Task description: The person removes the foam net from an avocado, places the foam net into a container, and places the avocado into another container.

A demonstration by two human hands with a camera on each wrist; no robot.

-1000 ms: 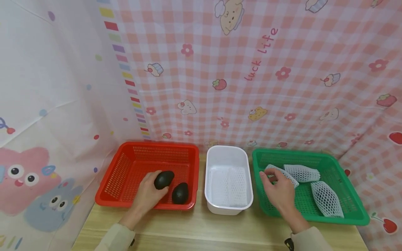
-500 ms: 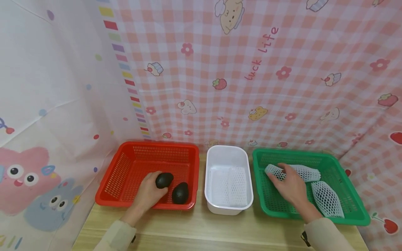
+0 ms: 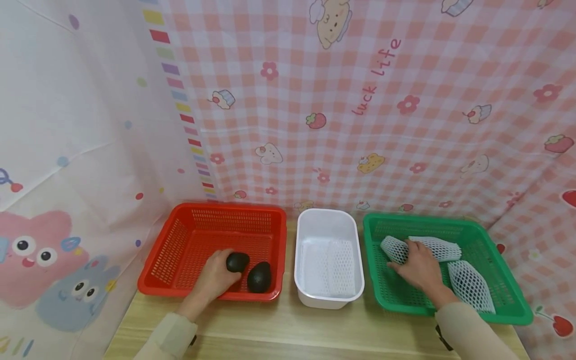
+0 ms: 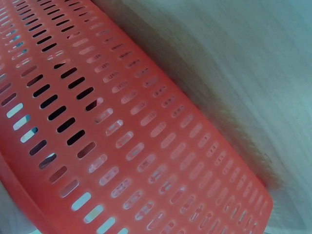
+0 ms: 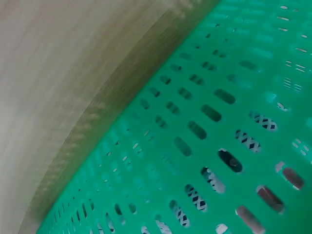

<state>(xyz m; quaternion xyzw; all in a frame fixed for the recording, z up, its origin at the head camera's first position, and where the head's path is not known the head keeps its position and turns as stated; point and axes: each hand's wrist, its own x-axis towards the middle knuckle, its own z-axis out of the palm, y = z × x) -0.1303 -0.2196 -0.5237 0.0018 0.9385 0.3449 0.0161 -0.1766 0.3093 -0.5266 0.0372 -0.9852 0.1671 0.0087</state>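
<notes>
In the head view my left hand (image 3: 214,275) grips a dark avocado (image 3: 237,262) inside the red basket (image 3: 155,250). A second avocado (image 3: 259,277) lies just right of it. My right hand (image 3: 420,267) reaches into the green basket (image 3: 373,280), its thumb and fingers around a white foam net (image 3: 394,248), whose right part is hidden beneath the hand. Behind the hand lies another foam net (image 3: 438,248), and a third foam net (image 3: 471,286) rests to the right. Both wrist views show mostly slotted basket walls; the hands' grips are hidden there.
Between the two baskets stands a white plastic tub (image 3: 329,300), with white mesh-textured material (image 3: 339,267) on its bottom. All three containers are on a wooden table (image 3: 288,330). A pink checked curtain (image 3: 292,100) hangs close behind them.
My right hand has moved right and down onto the left foam net and now holds it. The left hand stays at the avocado, which has shifted very slightly.
</notes>
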